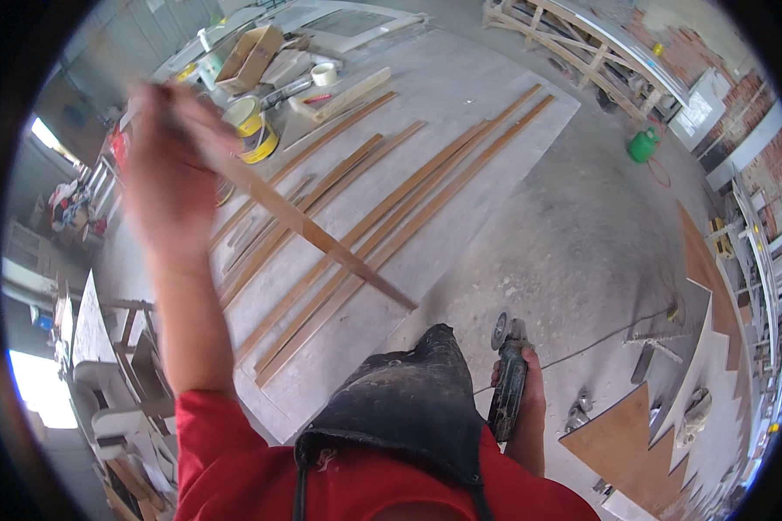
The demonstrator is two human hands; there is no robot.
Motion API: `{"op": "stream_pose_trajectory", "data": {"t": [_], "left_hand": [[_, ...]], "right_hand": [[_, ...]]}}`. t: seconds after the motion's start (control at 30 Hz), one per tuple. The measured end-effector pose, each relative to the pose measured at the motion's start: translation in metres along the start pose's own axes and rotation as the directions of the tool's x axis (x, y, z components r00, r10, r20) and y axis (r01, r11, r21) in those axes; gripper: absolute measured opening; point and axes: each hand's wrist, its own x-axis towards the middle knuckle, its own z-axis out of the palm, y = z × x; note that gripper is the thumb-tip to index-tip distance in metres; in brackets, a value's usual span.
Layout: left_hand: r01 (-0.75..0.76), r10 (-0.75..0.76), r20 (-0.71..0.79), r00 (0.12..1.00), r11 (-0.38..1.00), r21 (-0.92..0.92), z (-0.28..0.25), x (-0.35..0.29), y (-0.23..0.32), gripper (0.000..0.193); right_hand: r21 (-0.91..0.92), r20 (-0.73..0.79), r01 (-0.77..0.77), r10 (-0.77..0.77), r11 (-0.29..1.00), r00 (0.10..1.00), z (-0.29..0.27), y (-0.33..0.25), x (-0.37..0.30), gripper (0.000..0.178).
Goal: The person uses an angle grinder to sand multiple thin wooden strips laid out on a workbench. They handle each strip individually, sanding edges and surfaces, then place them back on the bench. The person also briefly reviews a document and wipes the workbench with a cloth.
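My left hand (172, 169), raised and blurred by motion, is closed around one end of a long brown wooden strip (317, 236). The strip slants down to the right, its far end near the table edge in front of me. Down at my right side, my right hand (530, 401) grips a dark angle grinder (507, 391) by its body. The grinder's disc (500, 331) points away from me. Several more brown strips (456, 191) lie roughly parallel on the grey table (460, 69) under the held one.
A yellow and black bucket (252, 130), a roll of tape (324, 74) and an open cardboard box (249, 59) crowd the table's far left. A cord (595, 346) crosses the dusty floor at right. Beyond stand a green gas cylinder (643, 145) and cut brown panels (630, 443).
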Motion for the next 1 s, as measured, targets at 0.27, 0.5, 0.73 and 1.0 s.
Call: {"op": "stream_pose_trajectory", "data": {"t": [0.27,0.5,0.73,1.0], "left_hand": [[-0.211,0.346,-0.541,0.767,0.932,0.295,-0.243,-0.098,0.14,0.03],[0.103,-0.051,-0.781,0.623,0.995,0.017,-0.197,-0.276,-0.012,0.027],[0.139,-0.338,-0.888,0.311,0.941,-0.309,-0.137,-0.357,-0.09,0.021],[0.156,-0.531,-0.836,0.137,0.845,-0.511,-0.109,-0.358,-0.14,0.016]], "right_hand": [[0.015,0.126,-0.036,0.034,0.999,0.991,-0.001,-0.003,0.01,0.064],[-0.073,0.129,-0.066,0.075,0.995,0.989,0.01,-0.042,0.017,0.061],[-0.137,0.126,-0.071,0.089,0.988,0.988,0.023,-0.061,0.027,0.063],[-0.272,0.161,-0.062,0.109,0.96,0.981,0.032,-0.065,0.027,0.069]]}}
